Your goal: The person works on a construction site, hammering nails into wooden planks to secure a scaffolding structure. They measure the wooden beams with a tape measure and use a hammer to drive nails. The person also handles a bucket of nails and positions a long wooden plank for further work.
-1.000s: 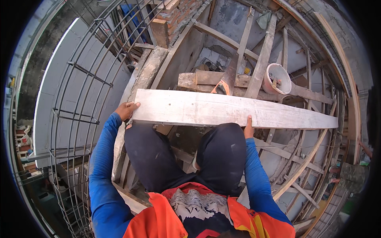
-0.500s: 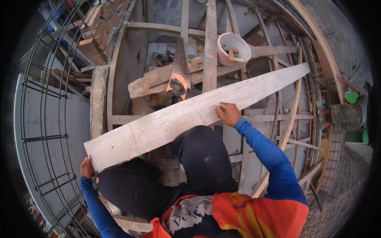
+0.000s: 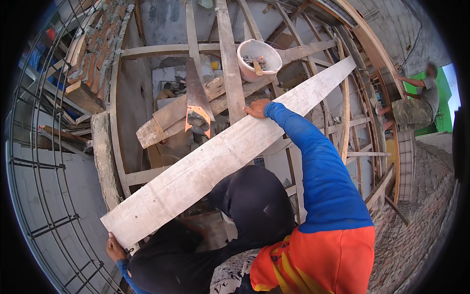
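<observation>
A long pale wooden plank (image 3: 191, 169) lies slanted across in front of my knees, its near end at lower left and its narrower-looking far end at upper right. My left hand (image 3: 115, 247) grips the lower-left corner, fingers at the edge. Farther along, my right hand (image 3: 257, 108) is closed over the far edge near the middle; its fingertips are partly hidden. Just beyond the plank a handsaw (image 3: 198, 120) with an orange and black handle rests against rough boards (image 3: 166, 122), its dark blade pointing away.
A whitish bucket (image 3: 259, 54) holding tools stands on the timber framing (image 3: 227, 63). Rebar cages (image 3: 36, 166) rise at left beside a brick wall (image 3: 90, 61). Another person (image 3: 416, 98) is at the far right. Open gaps show between the beams.
My right hand has moved from the plank's upper face to its far edge, the arm reaching farther out. The plank now slants more steeply, and the view has shifted.
</observation>
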The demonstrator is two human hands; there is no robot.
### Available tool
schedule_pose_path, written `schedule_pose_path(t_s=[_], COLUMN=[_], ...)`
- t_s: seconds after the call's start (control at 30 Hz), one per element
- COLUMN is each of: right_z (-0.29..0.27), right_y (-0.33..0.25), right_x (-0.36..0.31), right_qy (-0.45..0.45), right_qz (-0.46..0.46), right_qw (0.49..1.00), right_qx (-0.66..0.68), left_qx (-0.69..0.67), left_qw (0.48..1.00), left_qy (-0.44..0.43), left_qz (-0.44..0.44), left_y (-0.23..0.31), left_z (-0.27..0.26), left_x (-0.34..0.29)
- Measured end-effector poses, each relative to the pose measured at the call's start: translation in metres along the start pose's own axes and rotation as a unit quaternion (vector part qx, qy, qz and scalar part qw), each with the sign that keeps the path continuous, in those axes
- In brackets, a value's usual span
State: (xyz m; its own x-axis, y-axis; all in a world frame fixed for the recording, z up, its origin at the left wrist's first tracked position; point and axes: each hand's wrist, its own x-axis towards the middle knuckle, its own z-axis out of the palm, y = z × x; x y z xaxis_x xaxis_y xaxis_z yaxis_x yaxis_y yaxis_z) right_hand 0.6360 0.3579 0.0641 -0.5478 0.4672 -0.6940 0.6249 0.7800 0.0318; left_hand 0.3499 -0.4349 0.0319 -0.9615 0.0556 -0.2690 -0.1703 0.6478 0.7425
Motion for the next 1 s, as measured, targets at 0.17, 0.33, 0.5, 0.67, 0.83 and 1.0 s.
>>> schedule_pose_path(t_s=[0.17,0.33,0.5,0.67,0.83,1.0], right_z=[0.002,-0.008,-0.014,0.141,0.157,0.176], right_y=[-0.032,-0.062,-0.001,0.147,0.14,0.144], right_x=[-0.026,-0.05,-0.069,-0.056,-0.023,-0.065], right_qy=[0.103,0.14,0.477,0.39,0.296,0.292], right_qz=[-0.021,0.02,0.07,0.482,0.19,0.153], right_qw=[0.994,0.99,0.868,0.578,0.365,0.377], right_qx=[0.021,0.015,0.12,0.531,0.862,0.866], left_qx=[0.002,0.111,0.048,0.012,0.022,0.044], left_qw=[0.999,0.986,0.991,0.992,0.987,0.989], left_qy=[0.047,0.122,0.1,0.072,0.113,0.094], left_qz=[0.024,-0.005,-0.076,-0.099,-0.11,-0.106], left_y=[-0.015,-0.025,0.002,0.026,0.019,0.006], left_z=[-0.019,-0.041,-0.007,0.052,0.062,0.055], left_x=[0.015,0.0,-0.082,-0.139,-0.119,-0.077])
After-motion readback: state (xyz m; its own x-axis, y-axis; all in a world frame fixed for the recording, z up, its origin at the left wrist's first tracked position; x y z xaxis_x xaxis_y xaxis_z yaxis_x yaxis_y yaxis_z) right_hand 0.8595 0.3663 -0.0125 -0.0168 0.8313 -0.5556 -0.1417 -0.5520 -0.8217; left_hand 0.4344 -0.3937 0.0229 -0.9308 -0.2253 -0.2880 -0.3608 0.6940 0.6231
